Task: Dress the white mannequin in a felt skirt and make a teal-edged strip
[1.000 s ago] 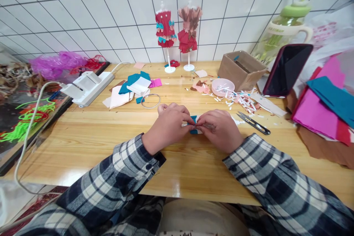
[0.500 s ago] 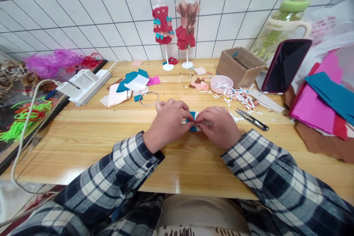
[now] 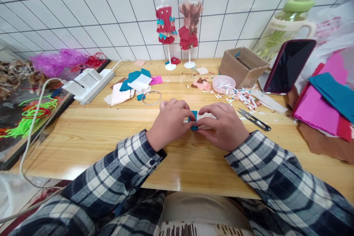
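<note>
A small teal paper piece (image 3: 194,113), apparently crepe paper, lies between my hands, with a pale strip just to its right. My left hand (image 3: 172,122) pinches it from the left, thumb and fingers on its edge. From the right, my right hand (image 3: 225,125) has its bent fingertips at the same piece, thumb and fingers slightly spread around its edge. The fingers partly hide the paper. Near the right hand lie small thread snips (image 3: 254,120).
A pink dish (image 3: 223,84), paper scraps (image 3: 245,99), a cardboard box (image 3: 243,67) and a phone (image 3: 290,66) stand right. Behind are two dressed miniature stands (image 3: 167,25). Leftward lie a metal ring (image 3: 151,98), folded papers (image 3: 121,95) and a power strip (image 3: 94,85).
My right fingers have spread apart a little and shifted right, from a tight pinch. My left hand keeps its hold. The whole view has shifted slightly.
</note>
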{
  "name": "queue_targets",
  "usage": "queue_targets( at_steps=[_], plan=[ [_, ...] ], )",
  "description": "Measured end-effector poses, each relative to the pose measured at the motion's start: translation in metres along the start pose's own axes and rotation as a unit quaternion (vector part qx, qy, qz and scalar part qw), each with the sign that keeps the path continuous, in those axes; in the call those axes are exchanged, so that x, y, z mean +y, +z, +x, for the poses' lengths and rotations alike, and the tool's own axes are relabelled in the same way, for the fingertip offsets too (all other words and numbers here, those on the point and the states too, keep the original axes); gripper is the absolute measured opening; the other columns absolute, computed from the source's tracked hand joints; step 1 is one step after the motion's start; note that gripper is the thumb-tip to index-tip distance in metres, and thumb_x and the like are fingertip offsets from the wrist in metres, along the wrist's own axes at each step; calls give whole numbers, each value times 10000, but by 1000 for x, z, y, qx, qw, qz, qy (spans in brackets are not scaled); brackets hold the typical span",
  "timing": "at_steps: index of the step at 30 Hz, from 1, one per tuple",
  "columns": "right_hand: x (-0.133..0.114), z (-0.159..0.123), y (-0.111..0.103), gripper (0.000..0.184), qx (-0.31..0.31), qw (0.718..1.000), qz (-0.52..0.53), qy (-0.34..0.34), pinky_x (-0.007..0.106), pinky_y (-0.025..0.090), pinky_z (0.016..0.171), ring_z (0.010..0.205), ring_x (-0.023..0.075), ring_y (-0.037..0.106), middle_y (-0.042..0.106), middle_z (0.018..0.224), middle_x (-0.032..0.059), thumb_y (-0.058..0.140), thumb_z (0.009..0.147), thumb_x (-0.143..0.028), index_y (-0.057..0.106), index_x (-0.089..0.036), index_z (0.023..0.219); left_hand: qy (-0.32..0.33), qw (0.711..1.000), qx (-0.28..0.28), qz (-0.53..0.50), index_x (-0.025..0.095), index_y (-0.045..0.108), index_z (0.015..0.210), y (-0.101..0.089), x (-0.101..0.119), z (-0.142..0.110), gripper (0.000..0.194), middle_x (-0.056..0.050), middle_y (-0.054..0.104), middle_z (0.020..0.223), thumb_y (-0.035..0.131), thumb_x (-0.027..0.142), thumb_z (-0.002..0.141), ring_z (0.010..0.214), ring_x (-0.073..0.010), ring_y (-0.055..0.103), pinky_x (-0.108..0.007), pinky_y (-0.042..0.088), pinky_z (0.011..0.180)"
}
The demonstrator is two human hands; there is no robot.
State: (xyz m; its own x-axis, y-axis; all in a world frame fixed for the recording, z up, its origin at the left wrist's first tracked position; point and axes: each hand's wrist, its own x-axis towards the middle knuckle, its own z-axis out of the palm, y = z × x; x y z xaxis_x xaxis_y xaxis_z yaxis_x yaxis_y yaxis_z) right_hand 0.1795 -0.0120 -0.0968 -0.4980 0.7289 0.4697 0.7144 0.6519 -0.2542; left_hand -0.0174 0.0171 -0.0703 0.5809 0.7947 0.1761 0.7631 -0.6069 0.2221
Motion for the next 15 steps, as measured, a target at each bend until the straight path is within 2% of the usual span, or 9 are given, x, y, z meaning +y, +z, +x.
queue_targets(
  at_steps=[8,15],
  plan=[
    [-3,1,8,100,-21,998,-58,-1,407,323,853,976,233,517,651,1089,34,596,845,-299,687,-259,850,12,1000,-17,-6,262,725,864,2,-1,0,130,-32,621,902,610,314,831,883,-218,483,-374,335,791],
    [-2,1,8,59,2,999,-5,53,375,315,831,895,202,556,671,980,19,625,796,-261,679,-238,801,31,999,-17,12,290,727,846,1,-2,0,123,-18,640,863,617,341,834,860,-214,489,-384,275,752]
  ],
)
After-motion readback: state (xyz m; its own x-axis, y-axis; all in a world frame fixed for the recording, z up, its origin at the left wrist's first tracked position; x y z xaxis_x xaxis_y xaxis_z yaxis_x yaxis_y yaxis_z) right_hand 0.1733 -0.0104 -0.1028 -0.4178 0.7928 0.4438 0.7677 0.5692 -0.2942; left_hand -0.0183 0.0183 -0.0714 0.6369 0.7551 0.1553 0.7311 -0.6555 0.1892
